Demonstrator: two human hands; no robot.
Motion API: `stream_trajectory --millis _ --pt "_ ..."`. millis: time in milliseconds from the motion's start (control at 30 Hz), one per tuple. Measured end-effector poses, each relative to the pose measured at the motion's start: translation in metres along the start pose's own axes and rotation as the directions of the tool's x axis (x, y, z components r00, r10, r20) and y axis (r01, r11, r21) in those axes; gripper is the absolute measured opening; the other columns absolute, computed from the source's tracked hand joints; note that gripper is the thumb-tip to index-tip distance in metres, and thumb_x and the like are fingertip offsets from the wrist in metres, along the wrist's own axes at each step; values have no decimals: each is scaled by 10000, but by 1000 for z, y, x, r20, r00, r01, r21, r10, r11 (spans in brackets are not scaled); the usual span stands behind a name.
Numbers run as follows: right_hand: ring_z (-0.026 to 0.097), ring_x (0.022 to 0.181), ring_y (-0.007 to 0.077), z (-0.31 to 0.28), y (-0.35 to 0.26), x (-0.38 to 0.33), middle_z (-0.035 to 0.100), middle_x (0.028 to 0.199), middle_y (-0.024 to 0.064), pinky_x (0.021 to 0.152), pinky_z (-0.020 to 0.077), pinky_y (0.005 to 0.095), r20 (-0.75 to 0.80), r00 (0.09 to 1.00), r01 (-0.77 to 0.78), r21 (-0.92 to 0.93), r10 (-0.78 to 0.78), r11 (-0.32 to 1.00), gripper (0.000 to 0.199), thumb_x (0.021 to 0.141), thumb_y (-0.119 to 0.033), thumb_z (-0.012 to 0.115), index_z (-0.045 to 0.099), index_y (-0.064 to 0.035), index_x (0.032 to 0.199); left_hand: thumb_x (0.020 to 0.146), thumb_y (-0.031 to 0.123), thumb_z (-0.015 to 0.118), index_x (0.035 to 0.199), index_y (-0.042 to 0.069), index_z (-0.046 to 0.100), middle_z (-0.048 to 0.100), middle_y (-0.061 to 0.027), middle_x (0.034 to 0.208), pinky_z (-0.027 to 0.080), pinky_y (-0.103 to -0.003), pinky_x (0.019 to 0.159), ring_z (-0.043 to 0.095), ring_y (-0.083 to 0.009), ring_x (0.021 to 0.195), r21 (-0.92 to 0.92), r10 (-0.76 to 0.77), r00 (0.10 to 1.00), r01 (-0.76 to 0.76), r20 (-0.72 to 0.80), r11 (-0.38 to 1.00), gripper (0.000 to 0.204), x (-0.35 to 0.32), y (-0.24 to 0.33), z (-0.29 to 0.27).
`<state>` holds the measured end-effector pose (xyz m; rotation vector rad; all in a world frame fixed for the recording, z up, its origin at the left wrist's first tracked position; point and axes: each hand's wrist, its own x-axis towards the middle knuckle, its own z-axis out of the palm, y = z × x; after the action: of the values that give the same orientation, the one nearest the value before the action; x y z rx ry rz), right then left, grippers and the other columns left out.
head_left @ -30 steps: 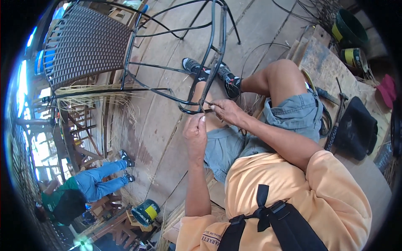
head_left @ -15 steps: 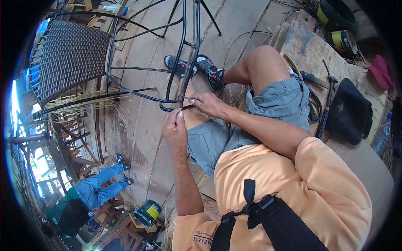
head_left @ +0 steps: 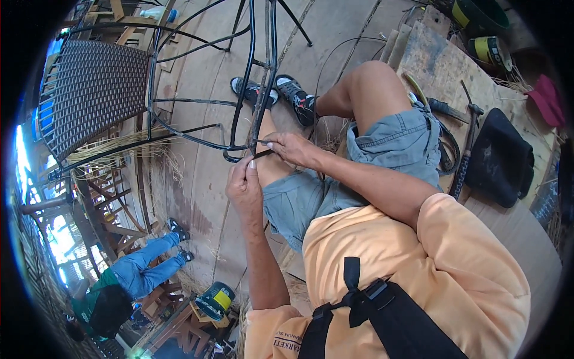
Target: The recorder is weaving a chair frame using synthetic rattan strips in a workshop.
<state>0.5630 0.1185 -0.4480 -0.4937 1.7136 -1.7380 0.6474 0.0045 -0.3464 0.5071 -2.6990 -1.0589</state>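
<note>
A black metal chair frame (head_left: 245, 90) stands before me, with a dark woven panel (head_left: 89, 96) on its left part. My left hand (head_left: 244, 188) pinches a thin dark weaving strip (head_left: 263, 153) just below the frame's lower bar. My right hand (head_left: 293, 148) grips the same strip at the upright tube, fingers closed around it. Both hands sit close together above my knees, which are in grey shorts.
A hammer (head_left: 465, 149), a black bag (head_left: 499, 158) and tins (head_left: 490, 51) lie on wooden boards at right. A heap of pale straw (head_left: 113, 149) lies under the frame. Another person in blue jeans (head_left: 143, 266) sits at lower left near a green-yellow power tool (head_left: 215, 299).
The view has shifted, so frame and hands sit further left. My hands stay together at the frame's lower bar, still working the strip.
</note>
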Motion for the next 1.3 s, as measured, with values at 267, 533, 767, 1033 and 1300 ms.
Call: stream_trajectory --millis 267,533,767,1033,1300 --pt "466 453 123 -12 121 -4 507 585 21 385 352 274 -143 831 -531 83 537 843 239 891 -159 460 604 -41 1041 886 85 507 1100 -5 553 597 -43 886 449 -223 664 548 -91 755 -243 -156 985 135 -70 961 236 6 11 12" --pt "357 405 72 2 58 19 497 623 -24 336 251 236 157 874 -466 542 460 700 193 894 -136 441 582 -94 1019 892 126 488 1142 -14 518 592 -73 827 455 -247 640 543 -96 689 -73 -199 980 199 12 977 288 16 8 4" --pt "409 450 77 14 43 40 509 632 -8 376 302 233 198 933 -358 609 301 708 186 883 -75 444 594 -36 986 912 109 464 1178 -22 491 590 -55 834 448 -214 624 536 -83 665 58 -178 983 175 51 983 298 29 22 13" --pt "485 573 95 21 36 42 532 656 20 521 410 232 141 990 -82 532 7 843 211 867 -60 471 587 24 1022 918 122 437 1004 -3 566 602 -90 815 459 -272 645 574 -161 693 73 -43 985 31 170 997 199 24 24 17" --pt "526 624 122 7 -19 10 537 670 43 568 434 273 -16 983 -179 119 182 977 271 884 -103 435 492 -21 1136 804 26 526 985 16 550 567 -164 866 457 -408 670 567 -338 780 183 129 970 -168 205 969 184 -37 23 27"
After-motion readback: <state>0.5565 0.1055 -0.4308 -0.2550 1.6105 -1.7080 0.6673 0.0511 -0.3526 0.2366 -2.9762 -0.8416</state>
